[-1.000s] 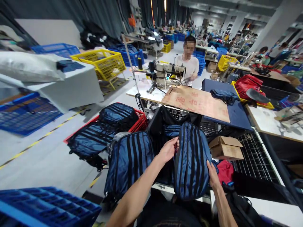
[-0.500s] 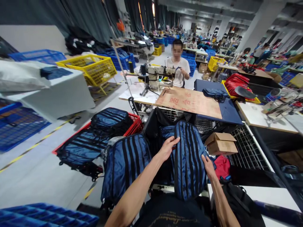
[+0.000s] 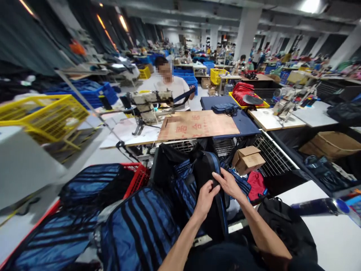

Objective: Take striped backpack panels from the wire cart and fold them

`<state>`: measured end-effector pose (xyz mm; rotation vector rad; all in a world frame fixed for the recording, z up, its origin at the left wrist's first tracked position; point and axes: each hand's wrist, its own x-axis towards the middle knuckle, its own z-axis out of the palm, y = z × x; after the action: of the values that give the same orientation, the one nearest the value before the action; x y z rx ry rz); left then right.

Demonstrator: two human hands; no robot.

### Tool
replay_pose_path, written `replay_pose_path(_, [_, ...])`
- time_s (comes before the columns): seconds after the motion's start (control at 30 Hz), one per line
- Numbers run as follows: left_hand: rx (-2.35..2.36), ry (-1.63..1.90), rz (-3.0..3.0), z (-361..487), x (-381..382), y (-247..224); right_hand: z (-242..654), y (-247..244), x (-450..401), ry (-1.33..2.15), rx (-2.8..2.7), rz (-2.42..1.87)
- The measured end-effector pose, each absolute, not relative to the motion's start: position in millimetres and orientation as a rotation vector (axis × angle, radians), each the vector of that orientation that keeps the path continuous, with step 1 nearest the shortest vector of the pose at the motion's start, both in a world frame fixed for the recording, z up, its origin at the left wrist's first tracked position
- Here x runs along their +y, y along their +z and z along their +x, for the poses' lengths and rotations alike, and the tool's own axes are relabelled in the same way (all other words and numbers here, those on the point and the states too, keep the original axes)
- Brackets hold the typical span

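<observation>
A backpack (image 3: 203, 169) stands upright in front of me, turned so that its black side and a narrow blue edge face me. My left hand (image 3: 205, 199) is closed on the black side, thumb and fingers near each other. Against the blue edge, my right hand (image 3: 229, 183) grips the same backpack, its fingertips close to those of the left. Behind it, more blue backpacks (image 3: 180, 184) sit in a dark bin. To the left rests a large blue backpack (image 3: 138, 226) with black stripes.
A red crate (image 3: 138, 178) holds striped backpacks at the left. Ahead, a person (image 3: 176, 90) sits behind a sewing machine (image 3: 153, 103). On the right are a cardboard box (image 3: 248, 160), red cloth (image 3: 256, 184), a black backpack (image 3: 284, 226) and a dark blue bottle (image 3: 316, 207) on a white table.
The backpack has been turned from its striped blue front to its black side. Both hands have come close together on it. My view has swung to the right.
</observation>
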<state>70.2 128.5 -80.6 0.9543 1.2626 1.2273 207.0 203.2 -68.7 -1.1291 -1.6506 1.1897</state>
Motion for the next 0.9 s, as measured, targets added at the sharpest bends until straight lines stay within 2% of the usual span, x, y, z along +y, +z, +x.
replay_pose_path(0.23, [1.331,1.101,0.874,83,92,-112,206,-79,200,1.034,-1.404,-1.279])
replay_pose_path(0.37, [1.343,1.098,0.941,86,84,-112,217,-73,214,0.966,-1.361,-1.302])
replay_pose_path(0.73, [0.92,1.243,0.516,79,126,-32,214,-61,210,1.178,-1.384,-1.167])
replay_pose_path(0.8, [0.92,1.289,0.475,50,131,-14,220,-62,216,1.196,-1.433,-1.134])
replay_pose_path(0.9, [0.999,1.489,0.269,-41,127,14,259,-67,239,1.117,-1.444,-1.213])
